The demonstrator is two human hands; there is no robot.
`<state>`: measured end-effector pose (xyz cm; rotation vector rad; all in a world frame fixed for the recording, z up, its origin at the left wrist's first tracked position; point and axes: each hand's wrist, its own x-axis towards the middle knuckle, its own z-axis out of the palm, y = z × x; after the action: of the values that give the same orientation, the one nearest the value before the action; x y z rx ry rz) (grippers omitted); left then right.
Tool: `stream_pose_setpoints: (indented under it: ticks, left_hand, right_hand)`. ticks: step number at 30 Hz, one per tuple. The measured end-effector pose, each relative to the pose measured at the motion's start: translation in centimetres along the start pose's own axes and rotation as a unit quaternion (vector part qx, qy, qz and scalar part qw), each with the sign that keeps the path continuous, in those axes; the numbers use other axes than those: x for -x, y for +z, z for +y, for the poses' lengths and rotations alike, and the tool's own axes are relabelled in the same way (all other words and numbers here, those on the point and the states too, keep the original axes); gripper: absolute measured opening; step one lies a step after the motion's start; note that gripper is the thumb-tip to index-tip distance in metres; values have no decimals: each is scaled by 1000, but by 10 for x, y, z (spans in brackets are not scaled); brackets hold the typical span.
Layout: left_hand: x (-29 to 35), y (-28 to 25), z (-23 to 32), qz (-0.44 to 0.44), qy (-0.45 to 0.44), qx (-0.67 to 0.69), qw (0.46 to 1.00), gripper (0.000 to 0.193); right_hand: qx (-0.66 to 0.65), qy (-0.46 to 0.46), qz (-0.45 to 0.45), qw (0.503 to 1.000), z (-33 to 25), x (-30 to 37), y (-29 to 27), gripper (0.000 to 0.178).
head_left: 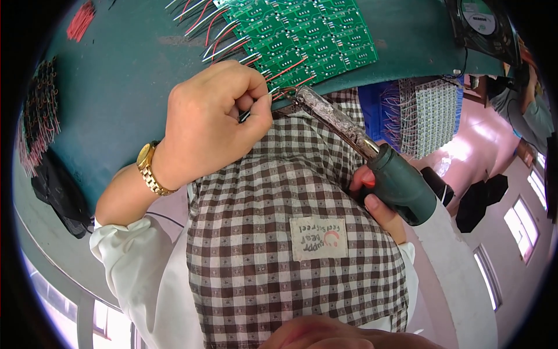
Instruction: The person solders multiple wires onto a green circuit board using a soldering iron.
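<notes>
My left hand (pixel 218 119), a gold watch on its wrist, is closed at the near edge of a green circuit board panel (pixel 311 43). Its thumb and forefinger pinch a thin wire (pixel 274 91). More red, black and white wires (pixel 214 38) stick out along the panel's left side. In my right hand (pixel 381 210) is a soldering iron (pixel 407 189) with a dark green handle. Its scorched metal barrel slants up leftward, and the tip sits beside the pinched wire, by the panel's lower corner. Whether tip and wire touch is too small to tell.
Loose red wires (pixel 81 21) lie at the far left of the green table (pixel 133 75). Wired boards (pixel 39 113) hang over its left edge above a black bag (pixel 61 189). A black fan (pixel 482 23) stands far right. Below, a blue bin (pixel 372 110) holds wired panels (pixel 436 110). Another person (pixel 537 110) is at right.
</notes>
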<state>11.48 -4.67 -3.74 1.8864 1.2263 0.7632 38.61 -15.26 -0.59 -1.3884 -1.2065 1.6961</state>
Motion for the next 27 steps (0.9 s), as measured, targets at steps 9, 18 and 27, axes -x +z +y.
stream_pose_setpoints:
  ticks: [9,18,27]
  left_hand:
    - [-2,-1,0,9,9,-5,1000,10]
    - [0,0,-2,17,14,5,1000,10]
    - [0,0,-3,16,15,6,1000,10]
  right_hand:
    - [-7,-12,-15,1000,-4,-3,-1,28]
    - [-10,107,-67,992,-7,1,-16,36]
    - [-29,64,57,996,1,16,1,51]
